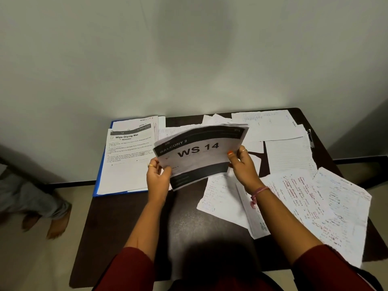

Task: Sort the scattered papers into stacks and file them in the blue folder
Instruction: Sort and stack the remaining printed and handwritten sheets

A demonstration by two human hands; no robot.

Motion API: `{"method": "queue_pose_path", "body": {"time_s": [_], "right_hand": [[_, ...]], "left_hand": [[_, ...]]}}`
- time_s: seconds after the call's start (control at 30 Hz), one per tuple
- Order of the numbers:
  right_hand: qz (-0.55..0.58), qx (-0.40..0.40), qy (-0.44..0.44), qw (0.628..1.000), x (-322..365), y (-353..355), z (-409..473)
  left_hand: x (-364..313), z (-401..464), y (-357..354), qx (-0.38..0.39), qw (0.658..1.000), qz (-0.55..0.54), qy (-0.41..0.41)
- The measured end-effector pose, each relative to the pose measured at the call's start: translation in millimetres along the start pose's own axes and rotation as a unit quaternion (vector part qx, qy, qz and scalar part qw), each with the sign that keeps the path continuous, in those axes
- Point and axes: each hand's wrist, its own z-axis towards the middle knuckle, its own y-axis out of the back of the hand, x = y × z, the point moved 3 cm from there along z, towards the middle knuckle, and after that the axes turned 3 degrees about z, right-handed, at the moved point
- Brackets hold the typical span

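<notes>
Above dark table [130, 223], both hands [158, 179] grip printed sheets [199, 152].

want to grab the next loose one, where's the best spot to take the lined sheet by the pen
Probably pinch the lined sheet at its near-left corner, coming from the left with the fingers low. That corner lies over bare table, while handwritten papers overlap its near-right edge and the pen sits at its far right.

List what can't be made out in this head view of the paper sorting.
- Blue folder: only its left edge shows; the printed stack covers the rest.
- WS 14 sheets, held by left hand and right hand: how many sheets is unclear, and the small print is blurred.
- Handwritten papers: writing too small to read.
- Dark object at the table's right edge: too small to identify.
</notes>
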Motion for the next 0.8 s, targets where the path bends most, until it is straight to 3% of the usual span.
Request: {"method": "queue_pose_path", "body": {"time_s": [0.2,0.47,0.8], "right_hand": [[0.026,0.000,0.010,1.000,2,-1,-4],[0.041,0.004,0.009,0.999,3,0,2],[-0.050,0.019,-0.006,0.999,-3,-8,5]], "left_hand": [[0,4,1,0.043,0.999,0.019,0.006],[-2,3,0,0.047,0.998,-0.035,0.002],[7,11,-6,0.064,0.997,-0.026,0.019]]}}
